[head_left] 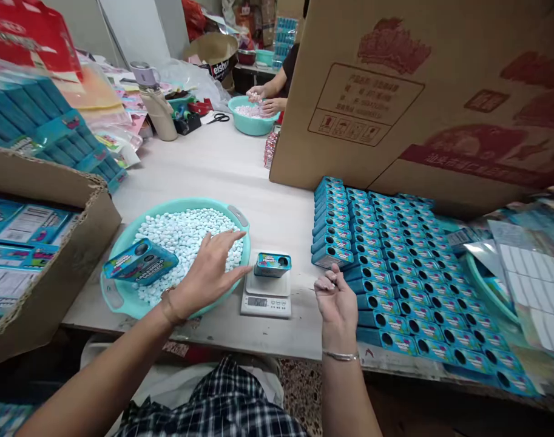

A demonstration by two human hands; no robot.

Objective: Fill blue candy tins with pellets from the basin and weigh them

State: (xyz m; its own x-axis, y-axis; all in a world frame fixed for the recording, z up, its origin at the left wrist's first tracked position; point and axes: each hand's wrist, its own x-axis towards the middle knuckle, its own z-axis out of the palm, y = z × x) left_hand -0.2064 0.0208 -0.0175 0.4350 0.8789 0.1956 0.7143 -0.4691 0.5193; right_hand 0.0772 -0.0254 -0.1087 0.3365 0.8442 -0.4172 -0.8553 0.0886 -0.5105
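Note:
My left hand (217,264) is open, fingers spread, above a turquoise basin (181,203) of pale blue candies (185,227). Its thumb points at a small blue candy box (272,265) that stands on a white kitchen scale (266,305), close to touching it. Inside the basin, at its left, a larger-looking blue box (142,261) lies tilted over the candies. My right hand (335,297), palm turned up, has its fingers curled closed beside rows of blue boxes (390,249); what they hold, if anything, is hidden.
A cardboard carton (83,237) of blue packs stands at the left. A large carton (349,91) rises behind the rows of boxes. Across the table a co-worker's hands (267,100) work over another turquoise basin (252,126). Scissors (219,118) and a beige flask (159,112) stand farther back.

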